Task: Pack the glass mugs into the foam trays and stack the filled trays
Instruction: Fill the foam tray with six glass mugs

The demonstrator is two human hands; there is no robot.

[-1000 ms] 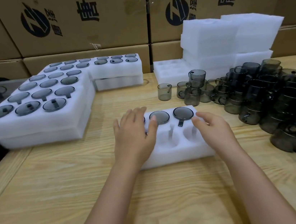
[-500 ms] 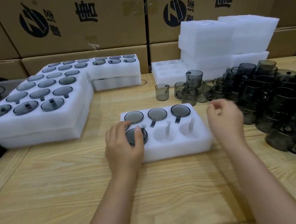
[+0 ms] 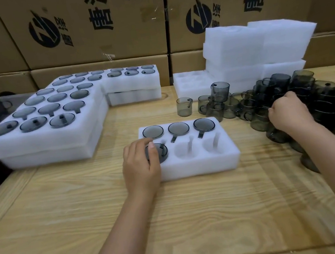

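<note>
View from the head camera. A white foam tray [image 3: 199,166] with six pockets lay near the middle of the wooden table [image 3: 174,221]. Three mugs [image 3: 178,128] sat inverted in its far row, bases up. The handles of the middle and right ones lay in slots pointing toward the viewer. A fourth mug [image 3: 163,152] sat in the near-left pocket, and the other two near pockets held nothing.

The left hand [image 3: 141,168] was curled over the fourth mug, with the thumb across its base and the fingers down its left side. The right hand [image 3: 286,113] was well apart from the left, reaching into the pile of loose mugs [image 3: 330,105] at the right of the table. Its fingers were bent among the dark glass. Whether they had closed on a mug could not be told, since the knuckles hid the fingertips.

One single mug [image 3: 184,106] stood upright beyond the tray, just left of the pile. Filled trays [image 3: 42,141] stood two layers deep at the left in an L-shaped block, every visible pocket occupied. Empty foam trays [image 3: 258,46] were stacked at the far right, behind the pile. Cardboard boxes [image 3: 85,24] with printed characters formed a wall along the far edge of the table.
</note>
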